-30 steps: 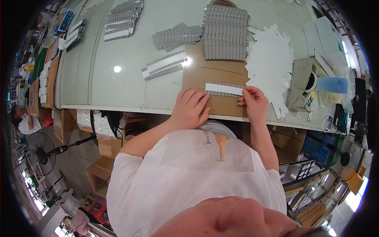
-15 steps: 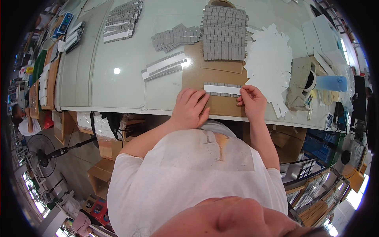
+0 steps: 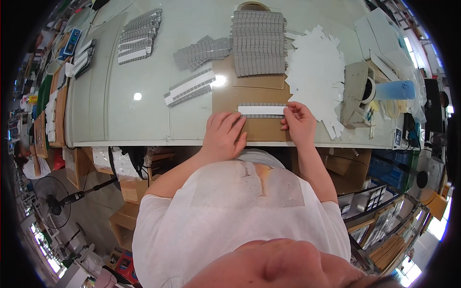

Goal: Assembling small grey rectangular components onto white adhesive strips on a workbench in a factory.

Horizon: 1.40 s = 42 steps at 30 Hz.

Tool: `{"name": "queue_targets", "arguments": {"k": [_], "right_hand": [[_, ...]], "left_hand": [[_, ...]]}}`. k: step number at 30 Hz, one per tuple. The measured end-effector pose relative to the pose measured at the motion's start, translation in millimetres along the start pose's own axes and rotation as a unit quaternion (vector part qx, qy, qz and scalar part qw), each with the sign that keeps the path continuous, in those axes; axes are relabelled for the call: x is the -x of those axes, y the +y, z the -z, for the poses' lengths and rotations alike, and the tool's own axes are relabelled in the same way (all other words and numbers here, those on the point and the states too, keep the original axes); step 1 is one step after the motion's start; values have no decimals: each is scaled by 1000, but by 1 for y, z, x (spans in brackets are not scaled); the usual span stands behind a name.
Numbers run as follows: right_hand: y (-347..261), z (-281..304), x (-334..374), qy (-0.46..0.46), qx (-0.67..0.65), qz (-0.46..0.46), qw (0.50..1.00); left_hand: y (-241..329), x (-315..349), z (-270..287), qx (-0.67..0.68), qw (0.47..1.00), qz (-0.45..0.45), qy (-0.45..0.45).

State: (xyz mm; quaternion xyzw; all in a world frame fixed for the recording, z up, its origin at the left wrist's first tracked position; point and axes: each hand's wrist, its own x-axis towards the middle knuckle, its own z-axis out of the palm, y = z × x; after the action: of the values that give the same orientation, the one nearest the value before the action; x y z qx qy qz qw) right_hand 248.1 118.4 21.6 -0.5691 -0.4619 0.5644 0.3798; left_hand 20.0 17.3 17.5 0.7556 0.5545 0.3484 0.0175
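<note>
A white paper strip (image 3: 261, 110) lies along a grey segmented strip (image 3: 269, 116), whose squares show above and below it, on a brown board (image 3: 259, 134) at the table's front. My right hand (image 3: 301, 124) pinches the right end of the white strip between thumb and fingers. At the left end, my left hand (image 3: 223, 137) rests with fingers lying flat, their tips touching the strip's end and the thumb apart. Left of the board, grey strips with white bands (image 3: 189, 87) overlap each other.
Behind the board stands a tall stack of grey strips (image 3: 258, 43), beside a loose grey pile (image 3: 201, 52). White strips (image 3: 314, 72) spread out on the right, next to a tape dispenser (image 3: 357, 93) and a blue bottle (image 3: 394, 90). More grey strips (image 3: 139, 36) lie far left.
The whole view has shifted slightly, so the table items appear further left. Both hands keep their places at the two ends of the strip, with little visible movement.
</note>
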Motion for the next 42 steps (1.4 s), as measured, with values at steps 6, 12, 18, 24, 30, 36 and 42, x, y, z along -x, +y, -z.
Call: {"name": "queue_targets", "arguments": {"k": [6,12,18,24,30,36,42], "right_hand": [[19,31,16,56,12,61,996],[33,71,21,124,179,262,940],[16,58,29,70,441,424,788],[11,25,36,-4,523,398,754],[11,21,32,-12,543,380,748],[13,19,32,-13,553,372,746],[15,19,32,-11,561,372,739]], "left_hand": [[-1,1,1,-8,1000,4,-1],[-2,2,-2,-16,1000,0,-4],[3,4,0,-39,999,-3,-12],[6,3,-1,-64,996,-6,-64],[10,-2,1,-89,988,4,-128],[9,-1,0,-96,986,9,-140],[10,-2,1,-93,985,10,-144]]}}
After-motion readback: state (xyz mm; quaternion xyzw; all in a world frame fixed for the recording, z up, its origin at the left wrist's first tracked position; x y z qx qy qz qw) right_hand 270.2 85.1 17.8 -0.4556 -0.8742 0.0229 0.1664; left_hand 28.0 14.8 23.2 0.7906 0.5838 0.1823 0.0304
